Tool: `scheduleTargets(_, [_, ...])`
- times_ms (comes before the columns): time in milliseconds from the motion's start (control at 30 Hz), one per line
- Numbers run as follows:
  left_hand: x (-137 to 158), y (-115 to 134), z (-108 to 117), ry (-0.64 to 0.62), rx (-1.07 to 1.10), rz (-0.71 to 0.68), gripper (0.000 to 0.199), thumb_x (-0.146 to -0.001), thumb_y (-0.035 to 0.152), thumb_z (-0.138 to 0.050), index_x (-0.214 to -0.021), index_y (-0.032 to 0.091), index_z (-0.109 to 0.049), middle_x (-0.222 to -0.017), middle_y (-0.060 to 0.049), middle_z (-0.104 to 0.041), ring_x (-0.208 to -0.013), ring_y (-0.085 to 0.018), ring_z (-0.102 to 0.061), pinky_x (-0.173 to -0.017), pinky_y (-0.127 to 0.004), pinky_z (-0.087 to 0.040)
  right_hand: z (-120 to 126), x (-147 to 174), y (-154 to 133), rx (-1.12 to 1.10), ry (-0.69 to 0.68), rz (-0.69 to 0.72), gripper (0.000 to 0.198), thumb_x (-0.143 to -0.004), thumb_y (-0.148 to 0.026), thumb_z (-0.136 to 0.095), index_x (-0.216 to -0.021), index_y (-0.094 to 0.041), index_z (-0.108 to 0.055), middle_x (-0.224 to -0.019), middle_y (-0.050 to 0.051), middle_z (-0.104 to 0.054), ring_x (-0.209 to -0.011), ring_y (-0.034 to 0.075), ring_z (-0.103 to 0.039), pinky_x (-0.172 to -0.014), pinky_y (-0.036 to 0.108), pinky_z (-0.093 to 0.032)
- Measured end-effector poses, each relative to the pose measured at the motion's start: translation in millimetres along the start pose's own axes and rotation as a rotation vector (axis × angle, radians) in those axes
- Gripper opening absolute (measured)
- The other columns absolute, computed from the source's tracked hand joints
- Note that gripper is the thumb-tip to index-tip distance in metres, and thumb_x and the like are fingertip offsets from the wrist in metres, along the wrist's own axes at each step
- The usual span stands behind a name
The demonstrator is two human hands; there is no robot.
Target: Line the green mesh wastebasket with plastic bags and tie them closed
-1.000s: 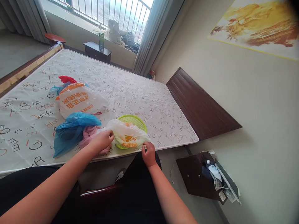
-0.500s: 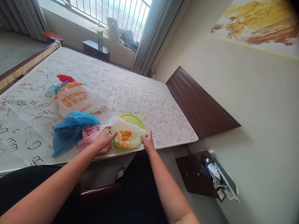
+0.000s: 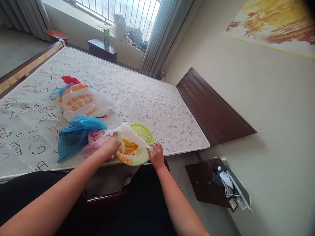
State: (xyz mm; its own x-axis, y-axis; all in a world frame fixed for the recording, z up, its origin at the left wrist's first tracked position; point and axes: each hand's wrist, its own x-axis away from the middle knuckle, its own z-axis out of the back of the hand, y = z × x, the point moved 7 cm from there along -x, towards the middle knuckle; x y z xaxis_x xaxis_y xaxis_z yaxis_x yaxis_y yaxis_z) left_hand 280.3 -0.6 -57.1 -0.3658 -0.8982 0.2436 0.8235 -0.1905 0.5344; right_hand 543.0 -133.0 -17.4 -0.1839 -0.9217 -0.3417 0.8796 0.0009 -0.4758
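Observation:
A white plastic bag with orange print (image 3: pixel 130 148) is stretched between my two hands over a lime-green plastic basket (image 3: pixel 143 131). My left hand (image 3: pixel 111 144) is closed on the bag's left edge, and my right hand (image 3: pixel 157 155) pinches its right edge. The bag hides most of the basket. Just left of it, partly behind my left hand, lies a pink cloth (image 3: pixel 94 141). A blue plastic bag (image 3: pixel 73 139) sits against the cloth. Farther back are a larger white bag with orange lettering (image 3: pixel 82 101) and a red bag (image 3: pixel 70 79).
Everything lies near the front edge of a letter-printed mattress (image 3: pixel 147 98). Its dark wooden headboard (image 3: pixel 219 111) stands at the right. A nightstand (image 3: pixel 201 183) holds clothes and flat items. Beyond the bed, a green glass vase (image 3: pixel 106 38) stands on a small cabinet (image 3: pixel 102 49).
My right hand has moved slightly down, and its fingers have closed more on the bag. The bag is drawn lower over the basket. The whole view has shifted a little.

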Motion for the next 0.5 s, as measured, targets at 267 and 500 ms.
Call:
scheduleTargets(267, [9.9,13.7,5.2,-0.054,-0.034,-0.085,0.064,-0.080,0.013,-0.054,-0.143,0.010,-0.044,-0.118,-0.019,-0.072,-0.109,-0.030,-0.071,-0.089,-0.036,-0.051,-3.4,-22.9,70.0,-0.311,0.125,-0.475,0.016,-0.092,-0.040,-0.044,-0.091,-0.025,-0.050,-0.076,0.002,-0.061,-0.066,0.020,-0.060,-0.059,0.030,-0.047])
scheduleTargets(500, [15.0,26.2,15.4,-0.062,0.033,-0.179,0.063,-0.073,0.015,-0.060,-0.134,0.009,-0.050,-0.128,-0.020,-0.063,-0.123,-0.031,-0.062,-0.102,-0.037,-0.049,-14.3,-62.5,49.7,-0.417,-0.032,-0.406,0.028,-0.086,-0.036,-0.044,-0.102,-0.020,-0.061,-0.082,0.005,-0.071,-0.065,0.019,-0.064,-0.060,0.030,-0.050])
